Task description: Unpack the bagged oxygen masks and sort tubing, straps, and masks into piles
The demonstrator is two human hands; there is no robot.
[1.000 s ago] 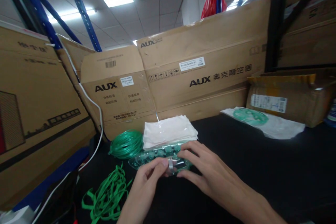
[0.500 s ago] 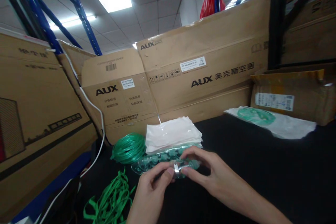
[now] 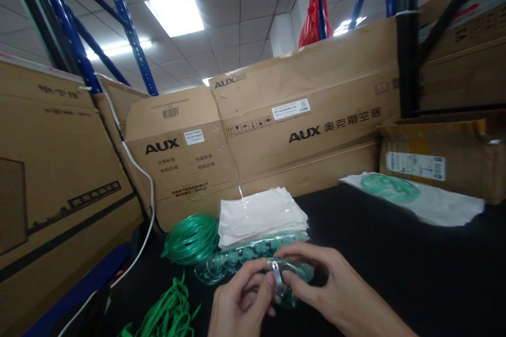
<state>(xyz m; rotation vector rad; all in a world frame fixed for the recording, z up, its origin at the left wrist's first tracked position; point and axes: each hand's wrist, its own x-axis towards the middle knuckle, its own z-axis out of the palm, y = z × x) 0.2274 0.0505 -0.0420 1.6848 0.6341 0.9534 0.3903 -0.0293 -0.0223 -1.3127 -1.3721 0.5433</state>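
Note:
My left hand (image 3: 243,303) and my right hand (image 3: 324,289) meet low in the middle of the view. Their fingertips pinch a small shiny metal clip (image 3: 276,275) between them. The clip sits against a clear plastic packet of green parts (image 3: 237,263) lying on the black table (image 3: 395,274). Right behind the packet lies a stack of white plastic bags (image 3: 261,213). A coil of green strap (image 3: 192,239) rests to the left of the stack.
Loose green straps (image 3: 166,316) lie at the lower left. A bagged green ring (image 3: 391,188) sits on white plastic at the right, before a brown parcel (image 3: 438,160). Large AUX cardboard boxes (image 3: 300,121) wall the back and left. A white cable (image 3: 138,195) hangs at left.
Both hands have drawn closer together and nearer to me, the right fingers curling from spread to a pinch on the clip. The view has tilted slightly upward.

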